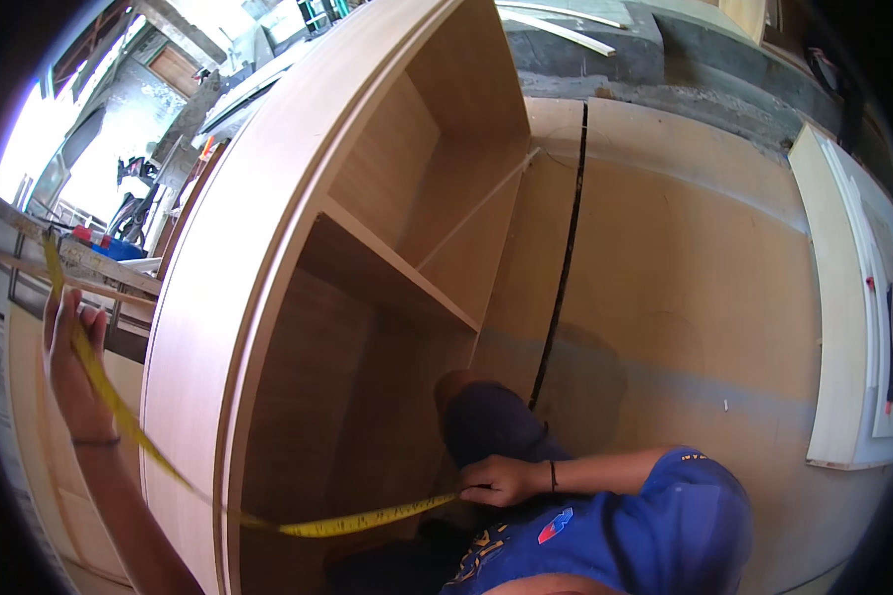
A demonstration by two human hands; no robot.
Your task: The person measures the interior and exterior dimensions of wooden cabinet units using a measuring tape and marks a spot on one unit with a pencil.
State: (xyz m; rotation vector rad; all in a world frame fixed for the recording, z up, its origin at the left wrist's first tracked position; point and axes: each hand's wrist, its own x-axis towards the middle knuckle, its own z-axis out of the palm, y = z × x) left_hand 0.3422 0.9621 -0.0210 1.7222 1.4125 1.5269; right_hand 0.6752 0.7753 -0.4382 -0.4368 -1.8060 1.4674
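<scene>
A yellow tape measure [352,523] runs in a sagging curve between my two hands. My left hand [77,367], raised at the far left, has its fingers closed round the blade, and a stretch of it sticks up beyond them. My right hand [503,481] is closed on the other end, close to my body above my bent knee; whatever lies inside the fist is hidden. Between the hands, the blade crosses the front edge of a large pale wooden cabinet [253,248]. A shelf or divider [397,263] splits its open inside into compartments.
Brown sheet boards [685,288] cover the floor at the right, with a dark gap [566,248] between them. Pale panels [848,297] stand at the far right. Wood strips [556,30] lie on a grey ledge at the back. A blue-and-red object [109,244] sits beyond my left hand.
</scene>
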